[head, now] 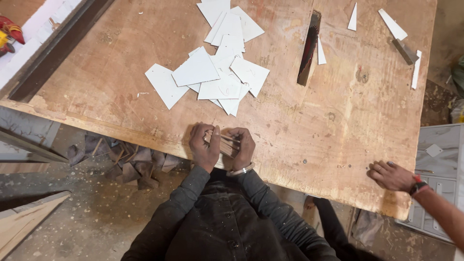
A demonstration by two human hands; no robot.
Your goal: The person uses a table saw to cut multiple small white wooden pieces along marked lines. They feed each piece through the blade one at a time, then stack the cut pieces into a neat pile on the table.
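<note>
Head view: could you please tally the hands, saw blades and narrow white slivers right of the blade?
Hands: 3 (left hand and right hand gripping a stack of thin pieces; co-worker's hand)
Saw blade: 1
Narrow white slivers: 4
Total: 8

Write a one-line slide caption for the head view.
Both hands clasp a stack of thin boards at the worktable edge near white offcuts.

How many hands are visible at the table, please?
3: the left hand and right hand grip a stack of thin pieces; another person's hand rests at the table's right edge.
</note>
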